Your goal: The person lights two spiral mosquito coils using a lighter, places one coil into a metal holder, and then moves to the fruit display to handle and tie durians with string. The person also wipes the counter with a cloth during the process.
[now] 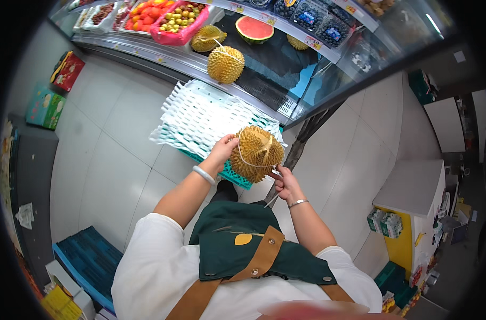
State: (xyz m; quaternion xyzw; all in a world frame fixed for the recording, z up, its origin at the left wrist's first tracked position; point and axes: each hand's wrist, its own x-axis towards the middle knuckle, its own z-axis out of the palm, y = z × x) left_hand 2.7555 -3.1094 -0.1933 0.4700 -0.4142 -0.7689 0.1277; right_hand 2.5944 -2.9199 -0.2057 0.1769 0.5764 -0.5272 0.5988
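A spiky durian [251,154], split near its top, is held up between my two hands over a teal plastic crate [235,176]. Around it runs a thin white strap [245,160]. My left hand [223,151] grips the durian's left side, thumb near the strap. At the lower right, my right hand [285,183] pinches the white strap close to the rind, and what looks like its loose tail hangs below the fingers. White foam netting [203,116] is spread over the crate, beneath and beyond the fruit.
Ahead stands a refrigerated display case with another strapped durian [225,66] at its front edge, a cut watermelon [255,28] and a pink-lined box of round fruit [179,20]. A dark post [303,142] is right of the crate. Blue crates [87,260] sit at lower left.
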